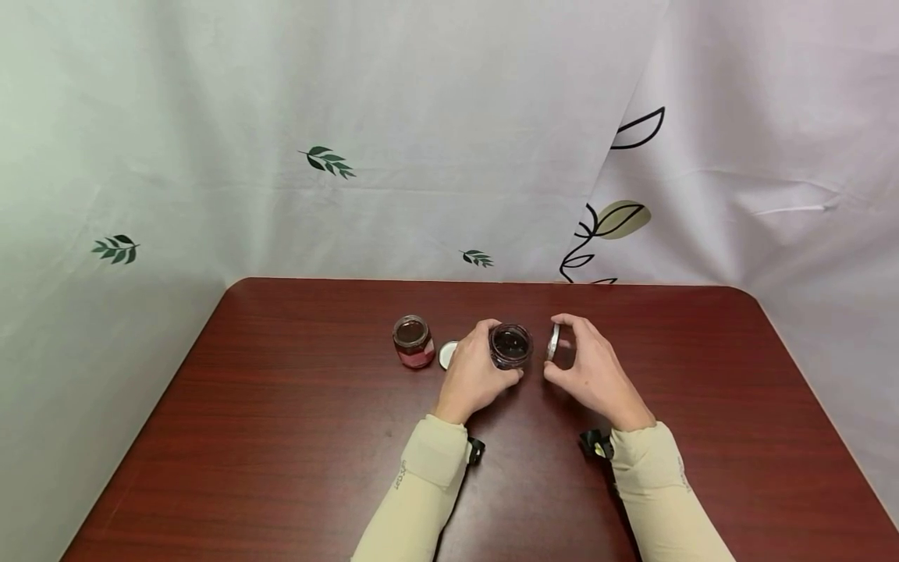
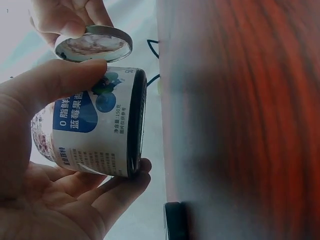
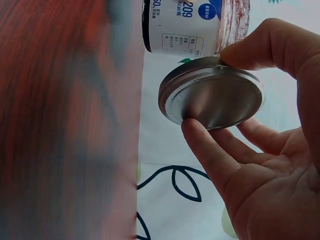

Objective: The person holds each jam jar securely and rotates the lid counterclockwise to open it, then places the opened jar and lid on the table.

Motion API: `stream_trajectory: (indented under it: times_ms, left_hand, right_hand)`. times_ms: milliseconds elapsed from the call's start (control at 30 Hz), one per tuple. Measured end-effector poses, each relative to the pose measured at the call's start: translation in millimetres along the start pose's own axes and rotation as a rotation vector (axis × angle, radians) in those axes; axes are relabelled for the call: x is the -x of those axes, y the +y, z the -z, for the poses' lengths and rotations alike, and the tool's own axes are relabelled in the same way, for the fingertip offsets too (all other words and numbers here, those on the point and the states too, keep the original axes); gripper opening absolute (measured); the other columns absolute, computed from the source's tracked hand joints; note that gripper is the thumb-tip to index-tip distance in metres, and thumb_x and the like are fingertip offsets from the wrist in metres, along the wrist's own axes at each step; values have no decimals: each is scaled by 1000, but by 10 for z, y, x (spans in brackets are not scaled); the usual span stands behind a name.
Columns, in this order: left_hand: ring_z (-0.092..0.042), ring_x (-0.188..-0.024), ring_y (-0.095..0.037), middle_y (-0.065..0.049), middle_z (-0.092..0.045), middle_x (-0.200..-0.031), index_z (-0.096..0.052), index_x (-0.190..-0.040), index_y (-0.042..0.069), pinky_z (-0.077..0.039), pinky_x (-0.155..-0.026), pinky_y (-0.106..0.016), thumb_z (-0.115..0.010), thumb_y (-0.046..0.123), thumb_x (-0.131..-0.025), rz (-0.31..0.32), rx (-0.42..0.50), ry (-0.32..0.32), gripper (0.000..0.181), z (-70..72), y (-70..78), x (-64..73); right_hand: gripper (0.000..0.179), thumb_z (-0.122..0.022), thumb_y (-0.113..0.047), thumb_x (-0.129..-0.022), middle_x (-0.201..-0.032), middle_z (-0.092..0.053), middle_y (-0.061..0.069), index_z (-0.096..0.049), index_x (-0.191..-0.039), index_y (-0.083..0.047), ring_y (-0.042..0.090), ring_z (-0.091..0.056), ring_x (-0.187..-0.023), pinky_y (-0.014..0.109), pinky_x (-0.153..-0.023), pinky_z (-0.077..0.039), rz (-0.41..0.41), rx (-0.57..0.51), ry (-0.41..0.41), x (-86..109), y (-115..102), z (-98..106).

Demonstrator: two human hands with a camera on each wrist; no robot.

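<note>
My left hand [image 1: 474, 376] grips an opened glass jar [image 1: 510, 345] of dark jam, thumb on one side and fingers round the other. A white label with blueberries faces the left wrist view on this jar [image 2: 95, 125]; its mouth points up. To its right, my right hand [image 1: 593, 371] pinches a silver metal lid [image 1: 553, 342] by the rim, tilted on edge and apart from the jar. The smooth outer face of the lid [image 3: 215, 97] shows in the right wrist view, while jam smears its inner face in the left wrist view.
A second jar [image 1: 413, 342], with reddish contents and no lid on it, stands on the brown table [image 1: 295, 437] left of my left hand. Between them lies another lid [image 1: 447, 355], white side up, partly hidden by that hand. A white patterned curtain [image 1: 421, 117] hangs behind the table.
</note>
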State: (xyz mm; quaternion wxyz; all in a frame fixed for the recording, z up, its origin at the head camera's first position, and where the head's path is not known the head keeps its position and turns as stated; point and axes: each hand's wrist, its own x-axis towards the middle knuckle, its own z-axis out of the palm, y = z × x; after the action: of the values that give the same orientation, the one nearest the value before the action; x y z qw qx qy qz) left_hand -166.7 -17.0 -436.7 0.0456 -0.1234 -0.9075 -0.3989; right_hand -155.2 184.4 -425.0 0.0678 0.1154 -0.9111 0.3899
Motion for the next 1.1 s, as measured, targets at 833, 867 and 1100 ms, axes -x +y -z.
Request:
stream_trajectory:
  times_ms: [833, 867, 1100]
  left_hand:
    - [-65, -104, -26, -11, -67, -115, -54, -129, 3, -52, -91, -39, -87, 16, -68, 18, -15, 1, 69, -31, -25, -5]
    - [-65, -104, -26, -11, -67, -114, -54, -129, 3, -52, -90, -39, -87, 16, -68, 20, -19, 0, 70, -32, -26, -7]
    - [-66, -104, -26, -11, -68, -114, -55, -130, 4, -52, -89, -40, -88, 19, -69, 34, -40, -4, 71, -35, -22, -8]
  right_hand:
    - [65, -74, 1, -73, -128, -57, 20, -53, -134, 4, 32, -67, -108, 47, -91, -53, 28, -2, 6, -5, 37, -69]
    - [65, -74, 2, -73, -128, -57, 20, -53, -134, 4, 33, -68, -108, 47, -91, -53, 26, -2, 5, -4, 36, -67]
    - [65, -74, 2, -74, -128, -57, 21, -52, -135, 4, 33, -68, -107, 46, -89, -55, -6, -3, -24, -1, 39, -71]
